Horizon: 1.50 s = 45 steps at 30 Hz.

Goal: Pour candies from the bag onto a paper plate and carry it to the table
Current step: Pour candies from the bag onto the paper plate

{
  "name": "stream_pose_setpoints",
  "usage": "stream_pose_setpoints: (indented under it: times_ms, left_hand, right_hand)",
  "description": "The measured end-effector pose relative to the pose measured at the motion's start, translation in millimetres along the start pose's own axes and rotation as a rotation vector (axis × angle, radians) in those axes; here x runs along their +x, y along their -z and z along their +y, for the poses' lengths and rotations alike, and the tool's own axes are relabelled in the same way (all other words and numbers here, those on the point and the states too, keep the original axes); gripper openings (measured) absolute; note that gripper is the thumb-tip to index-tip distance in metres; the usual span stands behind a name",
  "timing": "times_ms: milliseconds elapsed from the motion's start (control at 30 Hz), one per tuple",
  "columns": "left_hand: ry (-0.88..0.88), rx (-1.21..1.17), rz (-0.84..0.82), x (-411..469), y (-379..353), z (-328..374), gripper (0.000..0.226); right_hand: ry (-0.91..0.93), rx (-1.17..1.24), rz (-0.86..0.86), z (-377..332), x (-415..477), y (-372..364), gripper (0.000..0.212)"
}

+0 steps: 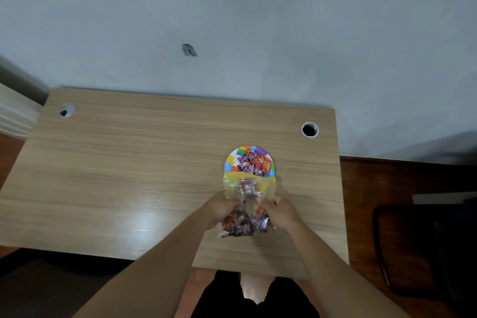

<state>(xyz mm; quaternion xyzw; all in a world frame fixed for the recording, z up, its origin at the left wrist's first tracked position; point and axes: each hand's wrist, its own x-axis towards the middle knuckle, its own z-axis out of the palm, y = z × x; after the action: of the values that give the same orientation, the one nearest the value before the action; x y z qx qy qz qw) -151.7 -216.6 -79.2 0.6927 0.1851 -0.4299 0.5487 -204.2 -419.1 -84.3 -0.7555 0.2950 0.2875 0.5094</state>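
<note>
While both hands, left hand [222, 206], right hand [279, 210], grip bag [248, 190], its mouth hides plate [230, 161] near edge.

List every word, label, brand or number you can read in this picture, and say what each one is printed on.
None can be read.
Red candy wrappers on the paper plate: yellow print, too blurred to read.
Purple candies in the bag: print too small to read.

We found what appeared to be a plain office or study room: a wood-grain desk [129, 162] with two cable grommet holes [309, 129] stood against a bare, scuffed wall [232, 20], a dark chair [426, 253] beside it on reddish-brown flooring [387, 181].
</note>
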Motion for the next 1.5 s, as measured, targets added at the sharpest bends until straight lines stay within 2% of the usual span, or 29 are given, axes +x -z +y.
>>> stream_pose_setpoints:
  times_ms: [167, 300, 533, 900, 1033, 1500]
  left_hand:
    - [-0.01, -0.055, -0.018, -0.8, 2.6, 1.2, 0.026]
    - [-0.001, -0.081, -0.079, -3.9, 6.2, 0.3, 0.015]
    - [0.016, -0.045, -0.02, -3.7, 7.3, -3.0, 0.021]
    - [-0.026, -0.11, 0.096, -4.1, 9.5, -3.5, 0.019]
    - [-0.034, -0.118, 0.122, -4.6, 8.5, -1.2, 0.02]
    - [-0.027, -0.077, -0.007, -21.3, 18.8, 8.0, 0.026]
  right_hand:
    - [-0.013, 0.054, 0.008, -5.7, -7.1, 0.5, 0.046]
    - [-0.009, 0.06, -0.028, -5.9, -8.7, 3.2, 0.034]
    - [-0.007, 0.036, -0.056, -5.3, -12.9, 0.6, 0.021]
    - [0.027, -0.031, 0.007, -20.3, -25.1, 2.4, 0.046]
    - [0.047, -0.016, 0.01, -25.5, -31.3, 3.1, 0.046]
    - [0.066, 0.023, -0.009, -26.4, -39.3, 9.3, 0.043]
